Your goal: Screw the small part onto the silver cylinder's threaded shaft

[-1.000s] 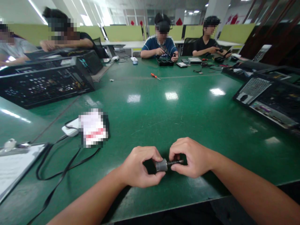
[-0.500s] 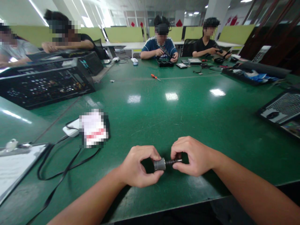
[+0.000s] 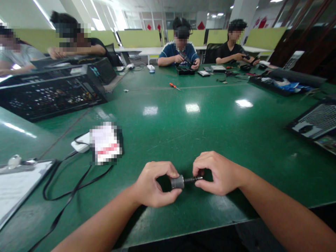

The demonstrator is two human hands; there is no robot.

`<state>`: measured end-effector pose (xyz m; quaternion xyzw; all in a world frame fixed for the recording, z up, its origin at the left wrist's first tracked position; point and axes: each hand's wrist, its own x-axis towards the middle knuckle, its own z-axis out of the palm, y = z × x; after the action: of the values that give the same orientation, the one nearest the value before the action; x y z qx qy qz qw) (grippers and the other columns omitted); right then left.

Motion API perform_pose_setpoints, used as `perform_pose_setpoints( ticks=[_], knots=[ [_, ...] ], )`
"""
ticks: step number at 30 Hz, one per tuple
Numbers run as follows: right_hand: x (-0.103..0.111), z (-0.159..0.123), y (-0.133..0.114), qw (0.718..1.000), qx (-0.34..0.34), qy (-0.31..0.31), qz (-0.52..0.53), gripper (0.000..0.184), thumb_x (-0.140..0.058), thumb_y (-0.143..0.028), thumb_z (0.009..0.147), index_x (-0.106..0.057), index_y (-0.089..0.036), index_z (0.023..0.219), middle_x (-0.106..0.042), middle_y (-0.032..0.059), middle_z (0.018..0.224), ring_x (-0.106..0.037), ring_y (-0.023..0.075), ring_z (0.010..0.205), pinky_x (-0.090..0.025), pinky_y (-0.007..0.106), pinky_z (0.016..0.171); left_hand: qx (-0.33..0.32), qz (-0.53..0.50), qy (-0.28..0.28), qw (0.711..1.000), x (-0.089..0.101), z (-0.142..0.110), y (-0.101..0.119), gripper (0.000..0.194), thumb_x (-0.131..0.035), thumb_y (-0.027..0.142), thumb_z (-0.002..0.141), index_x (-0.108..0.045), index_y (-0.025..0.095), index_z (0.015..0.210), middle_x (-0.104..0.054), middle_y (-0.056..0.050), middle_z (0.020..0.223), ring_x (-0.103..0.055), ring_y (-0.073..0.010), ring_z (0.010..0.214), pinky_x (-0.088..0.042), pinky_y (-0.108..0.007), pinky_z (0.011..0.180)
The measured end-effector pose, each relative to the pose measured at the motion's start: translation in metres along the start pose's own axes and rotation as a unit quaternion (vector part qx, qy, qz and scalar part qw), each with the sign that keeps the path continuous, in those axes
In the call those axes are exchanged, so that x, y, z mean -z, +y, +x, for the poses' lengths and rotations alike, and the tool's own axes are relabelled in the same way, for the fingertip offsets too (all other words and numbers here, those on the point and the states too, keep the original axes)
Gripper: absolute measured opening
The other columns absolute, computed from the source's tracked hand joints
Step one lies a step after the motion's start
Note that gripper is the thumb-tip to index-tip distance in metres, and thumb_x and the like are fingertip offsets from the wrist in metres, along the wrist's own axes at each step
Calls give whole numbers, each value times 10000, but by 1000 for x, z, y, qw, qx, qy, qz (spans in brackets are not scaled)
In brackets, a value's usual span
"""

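Note:
My left hand [image 3: 154,183] grips a short grey metal cylinder [image 3: 177,182] between thumb and fingers, low over the table's near side. From the cylinder's right end a thin dark shaft [image 3: 188,180] sticks out sideways. Around the outer part of the shaft sits a small coil spring [image 3: 197,179]. The thumb and fingertips of my right hand [image 3: 219,173] are closed round this spring end, and the shaft's tip shows between them.
On the green table [image 3: 168,140], an orange screwdriver [image 3: 173,86] lies farther off. To the left are a badge with a black lanyard [image 3: 106,143], a clipboard [image 3: 23,189] and a black computer case [image 3: 52,91]. A metal-mesh case [image 3: 315,122] stands right. Several people sit opposite.
My right hand has shifted slightly right, away from the cylinder. More bare shaft shows beside the cylinder, and the spring coils now sit nearer my right fingertips. The left hand has barely moved.

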<state>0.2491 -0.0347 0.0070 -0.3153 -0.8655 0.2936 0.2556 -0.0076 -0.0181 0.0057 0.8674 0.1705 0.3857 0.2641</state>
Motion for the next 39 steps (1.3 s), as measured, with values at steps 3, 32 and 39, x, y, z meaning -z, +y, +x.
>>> perform_pose_setpoints(
  ticks=[3, 32, 39],
  knots=[
    [1, 0, 0, 1000, 2, 0, -1, 54, -680, -232, 771, -639, -196, 768, -653, -8, 704, -576, 146, 653, -446, 302, 742, 4, 0, -1, 1000, 1, 1, 1, 214, -777, 169, 716, -613, 182, 852, -734, -54, 706, -693, -159, 595, -546, -238, 585],
    [17, -5, -1, 999, -18, -33, -26, 43, -696, -213, 777, -659, -200, 793, -695, 0, 739, -615, 159, 694, -470, 320, 781, 5, -3, 13, 1000, 2, 0, 0, 217, -790, 164, 699, -629, 183, 842, -745, -54, 702, -702, -165, 586, -555, -244, 578],
    [18, -7, 2, 999, -15, -36, -32, 49, -697, -213, 779, -655, -203, 803, -700, 1, 753, -623, 161, 706, -472, 322, 792, 4, -3, 17, 1000, 2, 0, 0, 207, -787, 172, 703, -628, 185, 835, -742, -53, 697, -696, -163, 580, -553, -244, 577]
  ],
)
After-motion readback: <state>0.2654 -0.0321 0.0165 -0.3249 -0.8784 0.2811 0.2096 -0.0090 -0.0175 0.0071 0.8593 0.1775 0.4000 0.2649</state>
